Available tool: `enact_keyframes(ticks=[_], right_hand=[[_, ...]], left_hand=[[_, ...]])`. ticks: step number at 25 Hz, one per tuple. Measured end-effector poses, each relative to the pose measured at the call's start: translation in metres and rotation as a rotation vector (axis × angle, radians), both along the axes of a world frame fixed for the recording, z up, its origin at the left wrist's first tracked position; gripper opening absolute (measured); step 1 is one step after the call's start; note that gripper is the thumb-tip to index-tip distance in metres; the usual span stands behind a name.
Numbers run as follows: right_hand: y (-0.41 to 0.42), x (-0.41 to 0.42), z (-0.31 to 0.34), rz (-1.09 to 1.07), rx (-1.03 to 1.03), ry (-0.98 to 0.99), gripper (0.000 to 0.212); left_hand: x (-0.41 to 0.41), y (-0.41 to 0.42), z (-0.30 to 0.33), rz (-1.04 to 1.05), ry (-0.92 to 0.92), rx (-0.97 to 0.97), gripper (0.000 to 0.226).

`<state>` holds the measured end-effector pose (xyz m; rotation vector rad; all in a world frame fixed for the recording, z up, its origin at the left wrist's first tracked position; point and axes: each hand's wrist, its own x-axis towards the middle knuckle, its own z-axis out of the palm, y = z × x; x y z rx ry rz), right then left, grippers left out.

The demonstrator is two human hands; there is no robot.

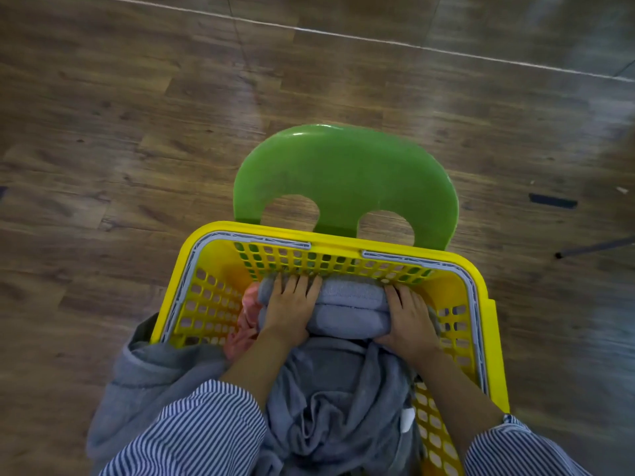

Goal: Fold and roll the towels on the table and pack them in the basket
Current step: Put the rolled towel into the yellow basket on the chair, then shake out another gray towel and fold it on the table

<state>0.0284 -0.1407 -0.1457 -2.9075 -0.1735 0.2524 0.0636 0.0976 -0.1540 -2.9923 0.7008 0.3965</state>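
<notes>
- Yellow plastic basket (220,266) with lattice walls and a grey rim strip, seen from above; it fills the lower middle of the head view.
- Rolled grey towel (350,309) lies inside the basket, pressed against its far wall, its roll axis running left to right.
- Left hand (290,309) rests on the left end of the rolled grey towel, palm down, fingers spread and nearly straight, fingertips reaching the far lattice wall.
- Right hand (410,316) lies on the right end of the same roll, fingers extended over the top and the thumb tucked against the near side of the roll; whether this amounts to a firm grip cannot be told.
- Loose grey towel (330,403), crumpled and unfolded, lies in the near part of the basket; a further grey fold (137,389) hangs over the basket's near-left rim.
- Pink cloth (249,317) shows at the left of the roll, between it and the left wall.
- Striped sleeves (202,427) cover both forearms at the bottom edge.
- Green plastic chair back (347,173) rises just behind the basket's far rim.
- Wood-pattern floor (137,115) surrounds everything.
</notes>
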Motion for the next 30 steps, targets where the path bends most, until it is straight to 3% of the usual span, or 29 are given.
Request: enact_keyframes(ticks=[6, 8, 12, 14, 17, 20, 22, 24, 28, 30], right_hand=[[-0.001, -0.009, 0.006, 0.040, -0.051, -0.017, 0.105], [0.002, -0.027, 0.020, 0.031, -0.029, -0.029, 0.103], [0.015, -0.086, 0.032, 0.334, 0.082, 0.040, 0.071], [0.016, -0.108, 0.021, 0.453, 0.043, 0.109, 0.044], [0.017, -0.114, 0.016, 0.387, 0.011, 0.083, 0.018], [0.017, -0.110, 0.039, 0.292, 0.073, 0.026, 0.035], [0.015, -0.104, 0.062, 0.203, 0.122, -0.053, 0.020], [0.014, -0.097, 0.081, 0.127, 0.182, -0.092, 0.021], [0.026, -0.077, 0.140, -0.001, 0.482, -0.167, 0.063], [0.030, -0.062, 0.169, 0.005, 0.528, -0.323, 0.057]], left_hand=[[-0.021, 0.009, 0.015, 0.090, 0.002, -0.012, 0.116], [-0.046, 0.016, 0.027, 0.185, -0.032, -0.063, 0.107], [-0.105, 0.029, 0.037, 0.375, 0.048, -0.054, 0.096], [-0.126, 0.032, 0.042, 0.319, 0.112, -0.012, 0.076], [-0.135, 0.035, 0.053, 0.191, 0.026, -0.024, 0.045], [-0.130, 0.038, 0.068, 0.155, -0.022, -0.041, 0.027], [-0.126, 0.041, 0.082, 0.172, -0.070, -0.128, 0.012], [-0.118, 0.042, 0.099, 0.180, -0.095, -0.190, 0.018], [-0.096, 0.035, 0.157, 0.232, -0.159, -0.227, 0.030], [-0.082, 0.033, 0.188, 0.285, -0.209, -0.225, 0.036]])
